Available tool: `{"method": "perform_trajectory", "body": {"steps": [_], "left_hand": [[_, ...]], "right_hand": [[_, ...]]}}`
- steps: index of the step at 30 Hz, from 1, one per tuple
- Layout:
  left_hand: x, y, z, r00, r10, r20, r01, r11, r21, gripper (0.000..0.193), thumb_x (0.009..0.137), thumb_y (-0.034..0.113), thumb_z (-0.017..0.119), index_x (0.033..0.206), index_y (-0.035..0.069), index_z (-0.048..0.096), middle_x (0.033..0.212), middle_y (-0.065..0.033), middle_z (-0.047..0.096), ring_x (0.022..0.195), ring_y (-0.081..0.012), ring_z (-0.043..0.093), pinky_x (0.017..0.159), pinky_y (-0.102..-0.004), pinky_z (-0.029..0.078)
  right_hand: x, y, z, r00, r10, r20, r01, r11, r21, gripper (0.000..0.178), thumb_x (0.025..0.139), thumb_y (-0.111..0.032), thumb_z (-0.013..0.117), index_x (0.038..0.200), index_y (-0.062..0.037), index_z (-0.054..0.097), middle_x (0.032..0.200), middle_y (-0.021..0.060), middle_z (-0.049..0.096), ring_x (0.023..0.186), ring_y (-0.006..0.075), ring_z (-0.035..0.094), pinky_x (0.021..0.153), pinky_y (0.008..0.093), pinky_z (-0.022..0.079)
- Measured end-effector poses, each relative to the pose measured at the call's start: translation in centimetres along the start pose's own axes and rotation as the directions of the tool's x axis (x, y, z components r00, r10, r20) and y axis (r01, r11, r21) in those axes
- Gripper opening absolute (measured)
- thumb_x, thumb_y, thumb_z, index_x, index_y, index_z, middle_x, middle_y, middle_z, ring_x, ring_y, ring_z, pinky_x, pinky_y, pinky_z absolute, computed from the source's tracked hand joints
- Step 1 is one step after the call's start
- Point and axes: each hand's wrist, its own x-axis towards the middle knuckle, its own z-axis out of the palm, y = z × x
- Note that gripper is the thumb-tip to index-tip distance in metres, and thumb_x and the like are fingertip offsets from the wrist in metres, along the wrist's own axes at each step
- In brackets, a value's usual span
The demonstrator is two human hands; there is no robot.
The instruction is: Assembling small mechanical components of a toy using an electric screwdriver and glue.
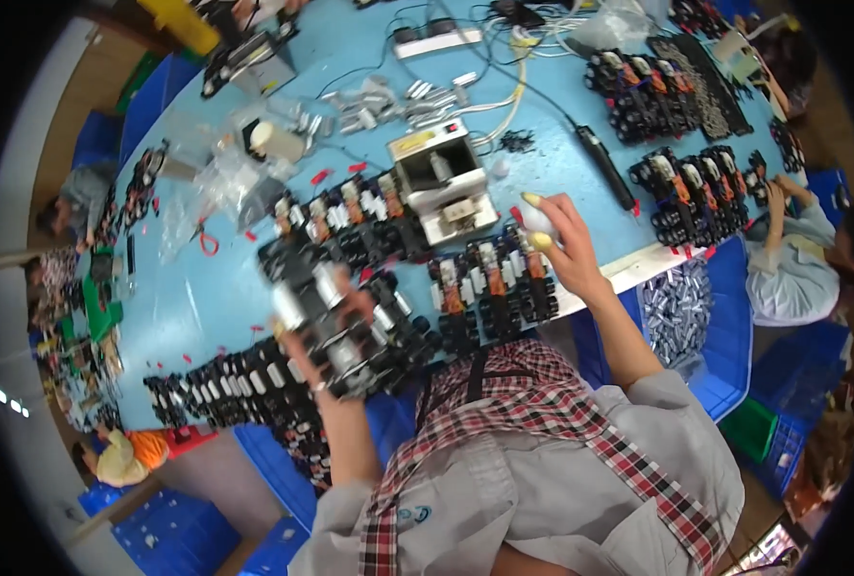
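Observation:
My left hand [313, 357] is wrapped round a black toy car chassis [326, 312] with silvery-white parts and dark wheels, smeared by motion. Yellow finger cots cover the thumb and a fingertip of my right hand [569, 245]. Between these fingers is a small white rounded thing [538, 220], whose kind I cannot make out. Just below it stand several chassis [489, 278] with white and orange parts, along the table's near edge. Another row of chassis [350, 211] lies beyond my left hand, beside a white box-shaped device [446, 182] with an open top.
Many chassis [244, 384] line the near left edge. A black electric screwdriver [604, 168] lies right of the device. Silver cylinders [364, 106] and plastic bags [240, 182] lie farther back. A blue bin [729, 326] holds metal cylinders; a co-worker [792, 259] sits at the right.

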Motion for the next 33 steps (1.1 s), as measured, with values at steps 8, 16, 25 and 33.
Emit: {"method": "perform_trajectory", "body": {"steps": [8,16,25,33], "left_hand": [[0.6,1.9,4.6,0.996,-0.001,0.094,0.046,0.879,-0.474,0.091,0.07,0.062,0.055,0.131,-0.001,0.028,0.121,-0.0124,0.049,0.103,-0.0209,0.054,0.095,-0.0423,0.038],[-2.6,4.2,4.2,0.982,0.168,0.09,-0.107,0.875,-0.471,0.086,0.071,0.057,0.058,0.128,-0.002,0.032,0.117,-0.0148,0.05,0.105,-0.0235,0.053,0.094,-0.0413,0.039],[-3.7,4.8,4.5,0.965,0.241,0.099,-0.166,0.863,-0.477,0.076,0.076,0.052,0.056,0.127,0.001,0.034,0.121,-0.0177,0.047,0.105,-0.0279,0.053,0.09,-0.0467,0.042],[-3.2,4.7,4.7,0.967,0.234,0.103,-0.176,0.903,-0.392,0.077,0.075,0.053,0.056,0.127,0.002,0.034,0.122,-0.0169,0.046,0.105,-0.0279,0.053,0.089,-0.0468,0.043]], "right_hand": [[-1.5,-12.2,5.1,0.972,-0.022,-0.235,0.161,0.789,0.593,0.039,0.071,-0.026,0.073,0.094,-0.0047,0.05,0.084,0.0025,0.041,0.071,0.0142,0.044,0.065,0.0244,0.041],[-2.3,-15.7,7.4,0.835,-0.533,-0.136,0.549,0.796,0.256,0.033,0.078,-0.023,0.065,0.097,-0.0016,0.048,0.09,0.0131,0.05,0.073,0.022,0.052,0.063,0.0305,0.045],[-2.8,-17.2,8.1,0.826,-0.544,-0.149,0.563,0.781,0.27,0.036,0.066,-0.011,0.075,0.094,-0.0027,0.053,0.088,0.012,0.057,0.073,0.0231,0.057,0.062,0.0304,0.045],[-2.8,-17.2,7.7,0.822,-0.547,-0.157,0.569,0.78,0.261,0.037,0.064,-0.009,0.075,0.093,-0.0023,0.053,0.088,0.0124,0.057,0.073,0.0234,0.058,0.061,0.0304,0.046]]}}
